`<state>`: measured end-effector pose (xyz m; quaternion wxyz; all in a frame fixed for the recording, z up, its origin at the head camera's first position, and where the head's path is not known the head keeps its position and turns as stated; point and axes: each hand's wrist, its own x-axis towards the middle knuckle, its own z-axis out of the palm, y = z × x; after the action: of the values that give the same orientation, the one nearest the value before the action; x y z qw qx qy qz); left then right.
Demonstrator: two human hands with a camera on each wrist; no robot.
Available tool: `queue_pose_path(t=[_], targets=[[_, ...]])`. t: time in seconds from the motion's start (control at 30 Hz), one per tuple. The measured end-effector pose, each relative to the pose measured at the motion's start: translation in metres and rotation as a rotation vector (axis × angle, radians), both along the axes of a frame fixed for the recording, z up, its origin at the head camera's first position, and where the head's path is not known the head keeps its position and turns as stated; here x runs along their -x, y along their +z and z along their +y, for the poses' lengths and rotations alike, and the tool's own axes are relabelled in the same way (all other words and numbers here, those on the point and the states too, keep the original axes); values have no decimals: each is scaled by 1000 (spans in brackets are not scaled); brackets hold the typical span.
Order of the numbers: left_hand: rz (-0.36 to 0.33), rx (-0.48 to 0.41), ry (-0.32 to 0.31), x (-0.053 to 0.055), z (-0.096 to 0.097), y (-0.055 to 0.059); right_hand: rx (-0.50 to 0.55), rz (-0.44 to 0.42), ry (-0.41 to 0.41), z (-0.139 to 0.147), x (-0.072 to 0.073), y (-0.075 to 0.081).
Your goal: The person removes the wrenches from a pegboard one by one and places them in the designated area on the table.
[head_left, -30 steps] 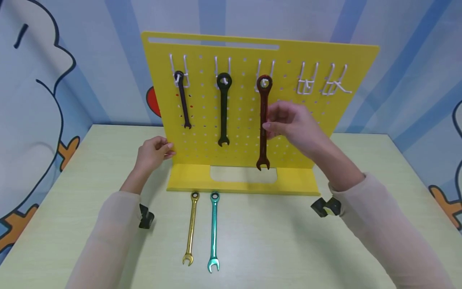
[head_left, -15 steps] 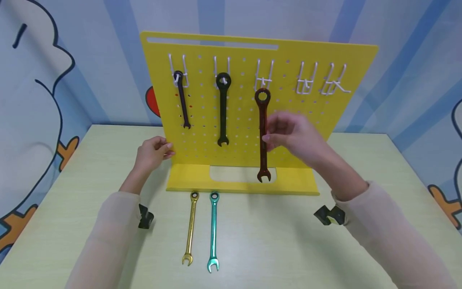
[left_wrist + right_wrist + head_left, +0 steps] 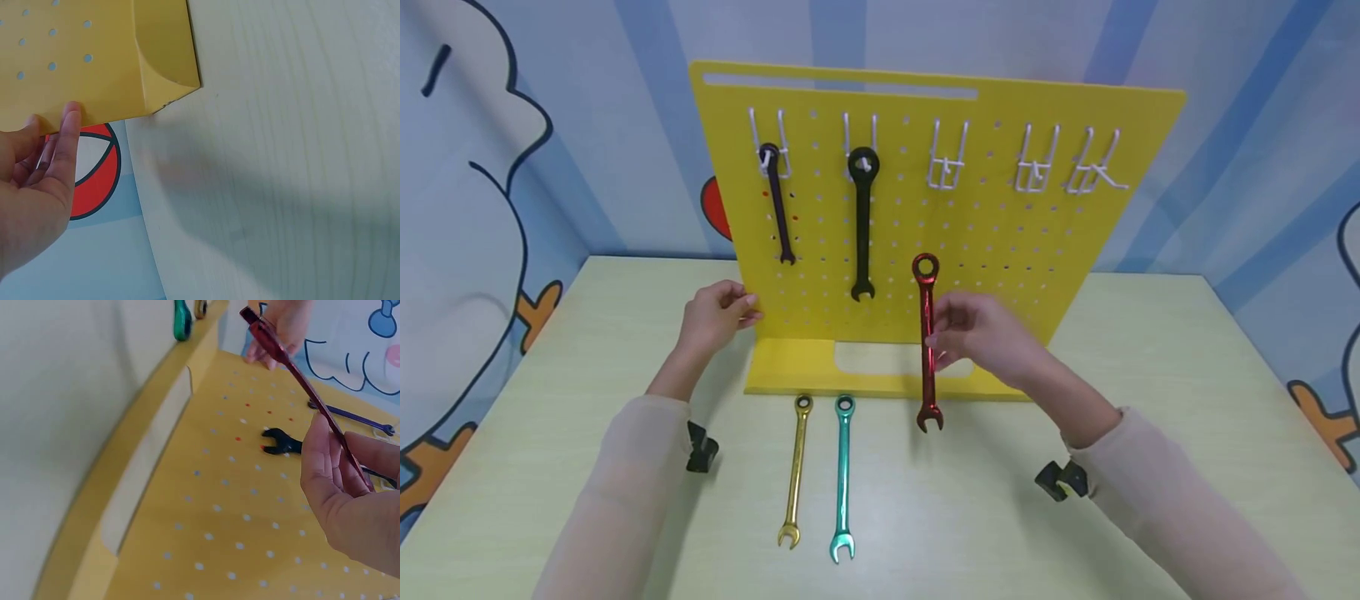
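My right hand [image 3: 988, 337] pinches a shiny red combination wrench [image 3: 927, 342] by its shank, ring end up, in front of the lower part of the yellow pegboard [image 3: 977, 233]. In the right wrist view the same red wrench [image 3: 306, 387] lies between thumb and fingers, clear of the hooks. At the board's left edge my left hand [image 3: 711, 321] grips the rim; the left wrist view shows its fingertips [image 3: 72, 111] on that edge. A small dark wrench [image 3: 778, 204] and a larger black wrench [image 3: 862, 225] hang from hooks on the board.
On the pale table [image 3: 985, 517] lie a gold wrench [image 3: 796, 471] and a green wrench [image 3: 843, 479], side by side before the board's base [image 3: 790, 379]. White hooks [image 3: 947, 171] without wrenches stand at the board's middle and right, one pair [image 3: 1035, 171] beside another [image 3: 1090, 171].
The red wrench has come off the middle hook and moved down and toward me, slightly left, in my right hand. The left hand has stayed at the board's edge.
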<state>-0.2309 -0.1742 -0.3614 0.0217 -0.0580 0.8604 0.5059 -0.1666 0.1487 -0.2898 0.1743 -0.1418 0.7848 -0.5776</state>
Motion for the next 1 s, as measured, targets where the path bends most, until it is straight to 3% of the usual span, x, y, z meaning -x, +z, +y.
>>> queue_pose_path(t=[0.17,0.43,1.0], targets=[[3,2,-4,-3,2,5,22,-106,-6,-6,-3,-20],[-9,-1,0,-4,2,6,14,-196,31,-15,-11,-46],[-14,1,4,-3,2,6,5,-318,106,-33,-33,-77]])
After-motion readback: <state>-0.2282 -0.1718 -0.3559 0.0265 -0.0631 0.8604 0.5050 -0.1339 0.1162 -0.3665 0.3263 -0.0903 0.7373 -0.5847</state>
